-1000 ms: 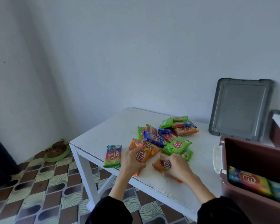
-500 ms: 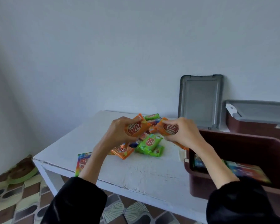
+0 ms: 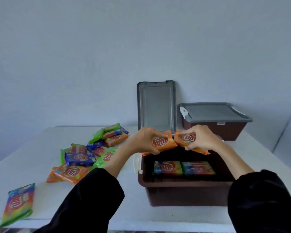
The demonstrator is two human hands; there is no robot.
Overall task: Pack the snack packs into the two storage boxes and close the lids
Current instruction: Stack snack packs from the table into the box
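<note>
Glossy orange snack packs (image 3: 164, 142) pinched in left hand (image 3: 143, 140), right hand (image 3: 203, 138), above plastic box (image 3: 183, 195).

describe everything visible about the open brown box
The open brown box is a rectangular tub of plastic-looking material, lidless, upright on the white table near its front edge. A white latch sits at its left end. Two rainbow snack packs lie side by side on its floor. The left hand and right hand hold orange packs over its far side.

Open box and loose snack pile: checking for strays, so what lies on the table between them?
Head view: only bare table shows between the open box and the snack pile; the left forearm crosses over and hides part of it.
</note>
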